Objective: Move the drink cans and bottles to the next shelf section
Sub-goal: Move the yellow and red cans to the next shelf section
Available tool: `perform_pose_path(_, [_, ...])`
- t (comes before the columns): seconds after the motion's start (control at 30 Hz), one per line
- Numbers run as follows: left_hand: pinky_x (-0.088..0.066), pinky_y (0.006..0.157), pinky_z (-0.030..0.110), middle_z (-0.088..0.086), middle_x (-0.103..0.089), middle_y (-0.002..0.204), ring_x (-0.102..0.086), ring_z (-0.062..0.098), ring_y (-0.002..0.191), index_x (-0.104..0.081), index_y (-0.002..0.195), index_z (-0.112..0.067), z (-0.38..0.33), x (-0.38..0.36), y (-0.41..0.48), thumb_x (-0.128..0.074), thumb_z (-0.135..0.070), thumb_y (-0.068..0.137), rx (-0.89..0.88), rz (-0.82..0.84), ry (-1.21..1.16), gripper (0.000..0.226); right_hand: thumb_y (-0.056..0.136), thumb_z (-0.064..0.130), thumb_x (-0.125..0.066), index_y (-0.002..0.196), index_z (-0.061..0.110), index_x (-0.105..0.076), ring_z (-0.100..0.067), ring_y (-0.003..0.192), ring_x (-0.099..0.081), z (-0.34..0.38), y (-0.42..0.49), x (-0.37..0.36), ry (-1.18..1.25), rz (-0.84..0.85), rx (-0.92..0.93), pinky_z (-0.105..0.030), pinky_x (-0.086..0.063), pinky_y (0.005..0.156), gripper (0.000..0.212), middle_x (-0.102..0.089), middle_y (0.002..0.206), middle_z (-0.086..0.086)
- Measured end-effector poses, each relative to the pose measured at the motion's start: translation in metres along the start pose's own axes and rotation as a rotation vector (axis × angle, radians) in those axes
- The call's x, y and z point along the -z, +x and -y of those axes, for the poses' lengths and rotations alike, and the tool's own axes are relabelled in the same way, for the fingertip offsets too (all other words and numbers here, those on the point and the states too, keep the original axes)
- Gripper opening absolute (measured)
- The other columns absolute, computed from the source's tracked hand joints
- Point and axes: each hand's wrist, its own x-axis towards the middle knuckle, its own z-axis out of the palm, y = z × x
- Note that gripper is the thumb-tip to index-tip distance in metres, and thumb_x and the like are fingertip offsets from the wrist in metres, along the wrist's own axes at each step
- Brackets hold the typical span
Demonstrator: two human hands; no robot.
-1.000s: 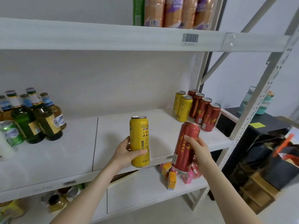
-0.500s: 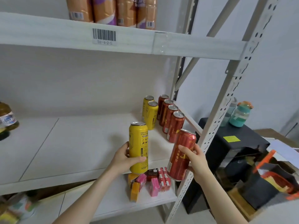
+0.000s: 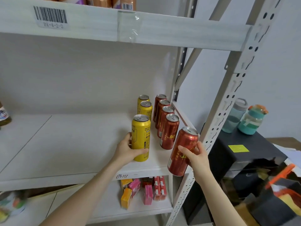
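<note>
My left hand (image 3: 128,150) grips a yellow can (image 3: 141,136), upright at the front of the middle shelf (image 3: 65,144), in line with two yellow cans (image 3: 145,106) behind it. My right hand (image 3: 196,156) holds a red can (image 3: 183,150), tilted, in the air just off the shelf's front right corner by the upright post (image 3: 228,98). A row of several red cans (image 3: 166,118) stands along the shelf's right edge. Whether the yellow can's base touches the shelf I cannot tell.
A bottle (image 3: 4,116) shows at the far left edge. Small juice cartons (image 3: 143,190) sit on the lower shelf. Orange packs stand on the top shelf (image 3: 97,22). Two water bottles (image 3: 244,118) stand on a black box (image 3: 244,154) right of the rack.
The view has swung right and closer to the shelf's right end. Both hands have carried their cans toward the standing rows; the yellow one now sits in line with the yellow cans.
</note>
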Motion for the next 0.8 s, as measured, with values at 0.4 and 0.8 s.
perform_pose_path(0.4, [-0.057, 0.090, 0.045, -0.006, -0.069, 0.113, -0.068, 0.016, 0.100, -0.056, 0.114, -0.036, 0.024, -0.025, 0.060, -0.095, -0.033, 0.052, -0.001, -0.115, -0.012, 0.073, 0.065, 0.017, -0.090, 0.109, 0.029, -0.062, -0.008, 0.096, -0.069, -0.043, 0.051, -0.019, -0.020, 0.038, 0.095, -0.037, -0.055, 0.087, 0.054, -0.074, 0.104, 0.008])
perform_pose_path(0.8, [-0.056, 0.093, 0.045, -0.007, -0.070, 0.114, -0.068, 0.015, 0.103, -0.057, 0.116, -0.035, 0.027, -0.038, 0.090, -0.093, -0.031, 0.049, -0.017, -0.075, -0.057, 0.076, 0.050, 0.045, -0.086, 0.107, 0.040, -0.062, -0.006, 0.098, -0.066, -0.050, 0.059, -0.024, -0.045, 0.074, 0.127, -0.031, -0.051, 0.086, 0.061, -0.072, 0.105, 0.011])
